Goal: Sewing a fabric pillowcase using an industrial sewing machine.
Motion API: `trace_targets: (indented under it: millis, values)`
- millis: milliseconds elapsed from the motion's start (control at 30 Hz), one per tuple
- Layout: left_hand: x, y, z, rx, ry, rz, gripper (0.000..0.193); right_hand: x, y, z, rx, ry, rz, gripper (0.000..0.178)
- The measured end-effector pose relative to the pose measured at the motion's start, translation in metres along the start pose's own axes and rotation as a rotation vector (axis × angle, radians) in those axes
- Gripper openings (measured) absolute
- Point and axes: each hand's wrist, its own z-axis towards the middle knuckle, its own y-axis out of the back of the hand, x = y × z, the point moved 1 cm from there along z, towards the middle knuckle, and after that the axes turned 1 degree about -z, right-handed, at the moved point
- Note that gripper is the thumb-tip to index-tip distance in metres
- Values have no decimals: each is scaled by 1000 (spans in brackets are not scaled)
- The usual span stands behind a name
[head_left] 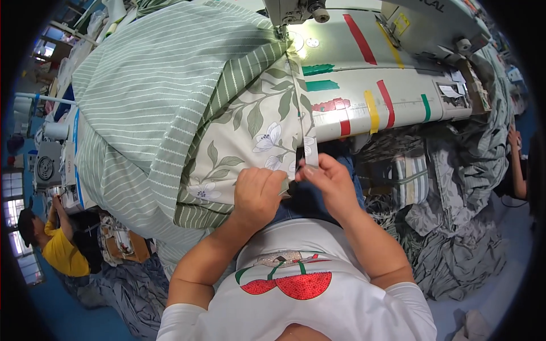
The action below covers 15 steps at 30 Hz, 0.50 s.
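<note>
My left hand (259, 196) is closed on the near edge of a cream fabric (233, 145) printed with green leaves and white flowers. Just right of it, my right hand (327, 184) pinches a narrow pale strip (310, 151) that runs along the fabric's right edge. That edge leads up to the presser foot (281, 32) of a sewing machine (296, 10), where the cloth lies under the lit needle area. Green striped fabric (151, 91) is joined or folded around the floral piece and spreads widely to the left. The exact finger contacts are partly hidden.
Red, yellow and green tape marks cross the machine bed (352, 74). Heaps of grey-green cloth (460, 250) lie to the right. At far left a person in a yellow top (65, 256) works; another person's arm (516, 162) shows at far right.
</note>
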Motion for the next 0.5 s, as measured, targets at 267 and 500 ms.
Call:
trace_targets:
  millis: [267, 500]
  values:
    - [12, -8, 2, -169, 11, 7, 34, 31, -12, -68, -79, 38, -128, 16]
    - [5, 13, 5, -118, 22, 73, 30, 69, -19, -100, 272, 26, -304, 15]
